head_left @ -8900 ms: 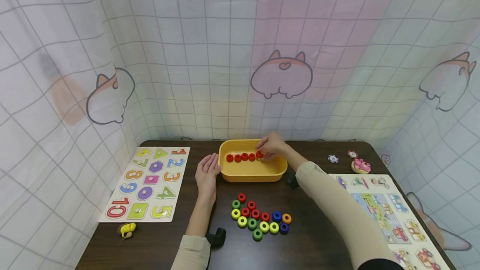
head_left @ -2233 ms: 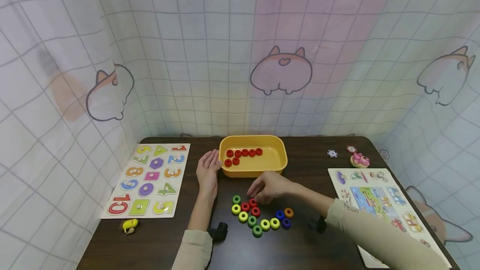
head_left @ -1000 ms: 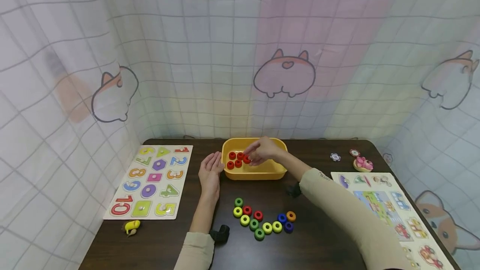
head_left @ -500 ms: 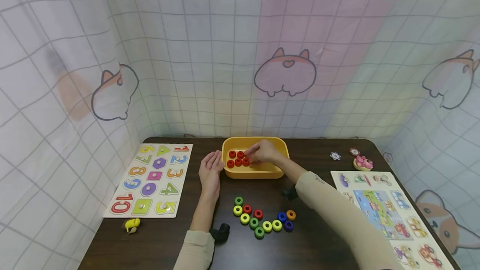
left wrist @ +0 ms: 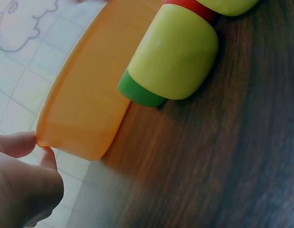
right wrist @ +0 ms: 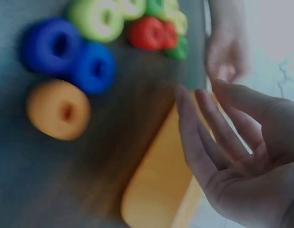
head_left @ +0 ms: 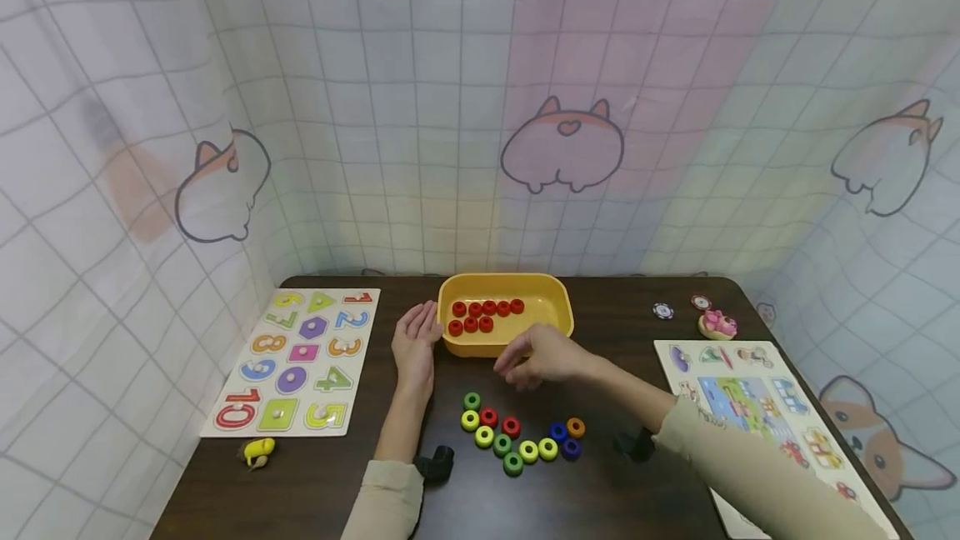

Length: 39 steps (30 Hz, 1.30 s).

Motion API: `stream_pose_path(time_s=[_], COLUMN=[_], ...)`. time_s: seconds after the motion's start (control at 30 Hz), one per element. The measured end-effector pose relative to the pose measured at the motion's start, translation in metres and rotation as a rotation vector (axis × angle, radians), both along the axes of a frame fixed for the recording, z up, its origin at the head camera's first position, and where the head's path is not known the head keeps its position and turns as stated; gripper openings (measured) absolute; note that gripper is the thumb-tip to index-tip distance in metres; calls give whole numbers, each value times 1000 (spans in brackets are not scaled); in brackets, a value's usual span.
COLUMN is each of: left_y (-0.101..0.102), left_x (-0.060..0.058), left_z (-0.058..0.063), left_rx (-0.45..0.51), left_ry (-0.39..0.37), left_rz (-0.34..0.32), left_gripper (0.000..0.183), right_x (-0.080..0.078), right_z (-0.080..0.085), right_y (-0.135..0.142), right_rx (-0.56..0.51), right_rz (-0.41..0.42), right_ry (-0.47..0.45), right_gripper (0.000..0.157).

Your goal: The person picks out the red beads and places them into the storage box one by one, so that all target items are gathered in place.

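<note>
A yellow tray (head_left: 538, 350) at the back of the table holds red ring-shaped beads (head_left: 486, 325), several in a back row and three in a front row. My left hand (head_left: 415, 348) is at the tray's left end, fingers fairly straight, digits touching its rim in the left wrist view. Just in front of the tray my right hand (head_left: 546, 354) hovers with loosely bent fingers; nothing shows between them in the right wrist view. Loose beads lie nearer me: two red beads (head_left: 511, 427), several yellow beads (head_left: 528, 452), three green beads (head_left: 513, 464), two blue beads (head_left: 571, 449) and an orange bead (head_left: 575, 427).
A number puzzle board (head_left: 358, 373) lies at the left, with a small yellow toy (head_left: 258, 450) below it. On the right are a picture puzzle board (head_left: 806, 448), a pink toy (head_left: 717, 325) and two poker chips (head_left: 663, 312). A patterned curtain (head_left: 420, 107) surrounds the table.
Red beads have gone from the loose group into the tray, where the front row has grown to three. My right hand has drawn back out of the tray toward me. The left hand has stayed.
</note>
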<state>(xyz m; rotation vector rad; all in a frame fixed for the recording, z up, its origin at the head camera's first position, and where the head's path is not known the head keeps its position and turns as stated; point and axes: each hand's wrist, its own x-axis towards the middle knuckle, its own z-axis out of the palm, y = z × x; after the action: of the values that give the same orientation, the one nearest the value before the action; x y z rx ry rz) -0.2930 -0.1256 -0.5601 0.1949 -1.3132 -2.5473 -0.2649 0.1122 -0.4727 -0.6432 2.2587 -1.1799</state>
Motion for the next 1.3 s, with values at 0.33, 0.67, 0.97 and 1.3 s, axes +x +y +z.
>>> stream_pose_path(time_s=[0.33,0.67,0.97,1.3], left_y=[-4,-5,-4,-5], left_x=[4,11,8,8], left_z=[6,16,14,13], left_rx=[8,7,20,27], left_ry=[-16,-14,-4,1], left_rz=[-36,-51,-56,-63], left_gripper=[55,57,57,58], right_x=[30,25,-17,-87], right_z=[-43,-40,5,4], right_y=[6,6,7,-3], right_rx=[-9,-87,-107,-75], right_rz=[60,25,-33,-229], right_ry=[-116,-213,-193,-141], right_gripper=[21,23,24,29])
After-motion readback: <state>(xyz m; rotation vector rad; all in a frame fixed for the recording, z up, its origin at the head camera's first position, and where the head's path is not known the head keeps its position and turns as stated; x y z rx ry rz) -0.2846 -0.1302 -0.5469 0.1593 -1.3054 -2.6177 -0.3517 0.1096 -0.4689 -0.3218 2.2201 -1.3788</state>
